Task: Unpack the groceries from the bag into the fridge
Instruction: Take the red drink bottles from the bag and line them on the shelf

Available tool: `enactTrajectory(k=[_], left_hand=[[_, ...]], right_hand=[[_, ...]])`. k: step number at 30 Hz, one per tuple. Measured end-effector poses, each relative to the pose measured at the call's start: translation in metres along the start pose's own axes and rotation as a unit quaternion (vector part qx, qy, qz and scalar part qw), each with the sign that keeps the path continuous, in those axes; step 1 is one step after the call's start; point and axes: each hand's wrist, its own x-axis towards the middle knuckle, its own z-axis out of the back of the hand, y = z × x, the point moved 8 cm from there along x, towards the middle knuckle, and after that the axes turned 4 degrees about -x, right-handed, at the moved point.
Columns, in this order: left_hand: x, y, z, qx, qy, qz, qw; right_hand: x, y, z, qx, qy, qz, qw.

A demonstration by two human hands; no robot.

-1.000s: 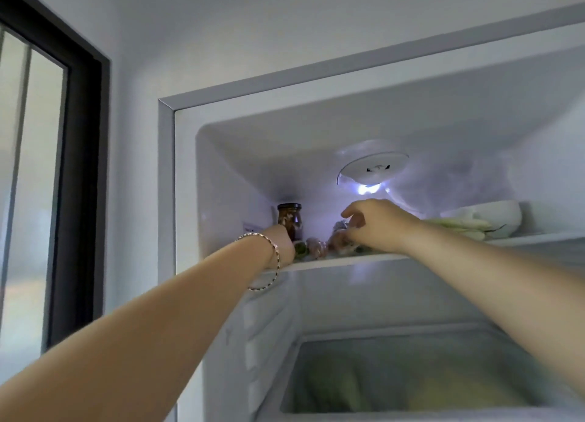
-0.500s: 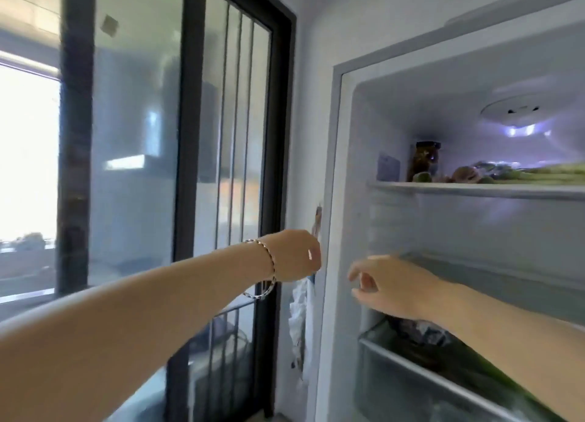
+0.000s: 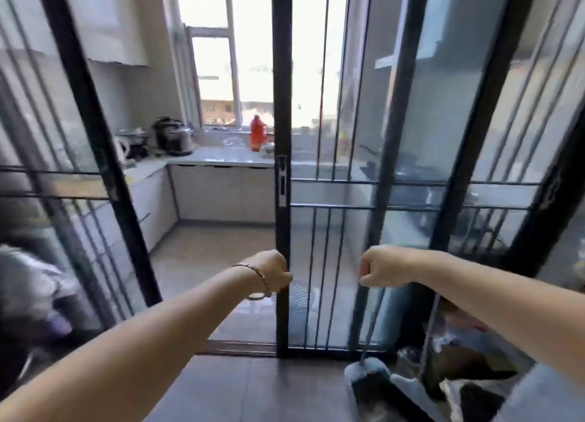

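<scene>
The fridge is out of view; I face a black-framed sliding glass door that leads into a kitchen. My left hand, with a thin bracelet on its wrist, hangs in front of the door's frame with fingers curled and nothing in them. My right hand is held out at the same height, a little to the right, in a loose fist that holds nothing. At the bottom right lies a blurred heap of clear plastic and dark things; I cannot tell whether it is the grocery bag.
A pale blue dustpan with a long handle stands on the floor by the door. Beyond the glass are a counter with a dark cooker, a red bottle and a bright window. A dark blurred object sits at far left.
The view has swung left from the open fridge to the glass door. Both hands have come off the top shelf, dropped low and curled shut with nothing in them.
</scene>
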Motion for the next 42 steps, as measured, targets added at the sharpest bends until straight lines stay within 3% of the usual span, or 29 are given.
enactTrajectory(k=[5,8,15,22,26,30,34,38,42], left_hand=[[-0.126,0.230,0.033,-0.008,-0.051,0.178,0.983],[-0.218,0.352,0.053,-0.022,-0.084,0.272,0.958],[-0.429,0.557,0.069,-0.083,-0.151,0.448,0.877],[-0.583,0.685,0.062,-0.111,-0.187,0.588,0.779],[-0.640,0.753,0.061,-0.139,-0.224,0.642,0.720],[-0.675,0.809,0.082,-0.153,-0.258,0.670,0.679],[-0.714,0.859,0.129,-0.136,-0.311,0.680,0.650],[-0.765,0.895,0.163,-0.129,-0.420,0.681,0.586],[-0.814,0.932,0.190,-0.037,-0.505,0.660,0.555]], right_hand=[[0.032,0.259,-0.028,-0.119,0.035,0.182,0.975],[0.032,0.412,-0.039,-0.122,0.034,0.271,0.954],[0.009,0.696,-0.076,-0.130,0.066,0.429,0.891],[-0.014,0.892,-0.120,-0.214,0.079,0.541,0.809],[-0.019,0.998,-0.135,-0.194,0.077,0.591,0.779],[-0.030,1.088,-0.133,-0.154,0.105,0.641,0.745],[-0.041,1.186,-0.104,-0.136,0.085,0.689,0.707],[-0.065,1.274,-0.078,-0.049,0.067,0.714,0.696],[-0.103,1.342,-0.070,0.053,0.018,0.751,0.658]])
